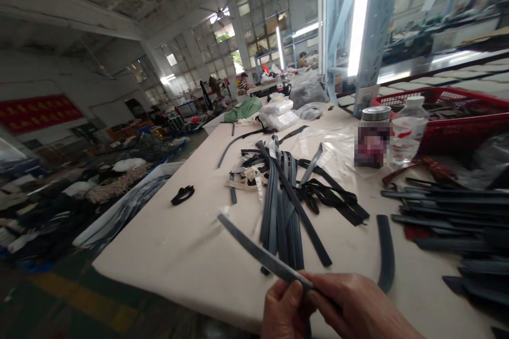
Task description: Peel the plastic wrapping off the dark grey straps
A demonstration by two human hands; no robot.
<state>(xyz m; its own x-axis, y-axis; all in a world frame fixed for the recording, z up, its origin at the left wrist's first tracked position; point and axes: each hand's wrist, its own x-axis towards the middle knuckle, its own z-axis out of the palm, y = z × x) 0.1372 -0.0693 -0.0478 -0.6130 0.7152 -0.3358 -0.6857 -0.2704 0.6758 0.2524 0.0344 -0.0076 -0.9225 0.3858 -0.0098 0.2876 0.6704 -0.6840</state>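
Far left, a red banner (40, 113) carries yellow characters, too blurred to read! Across to the pale table (159, 254), a small black loop (183, 195) lies near the edge. Now the dark strip (256, 250), raised in front of the bundle of strips (274, 212): left hand (280, 307) pinches its near end, thumb on top, and right hand (352, 299) clamps it just beside! Further right, the lidded jar (371, 143) has its front pixelated, and the clear bottle (407, 132) shows red marks, illegible, before a red basket (457, 130).
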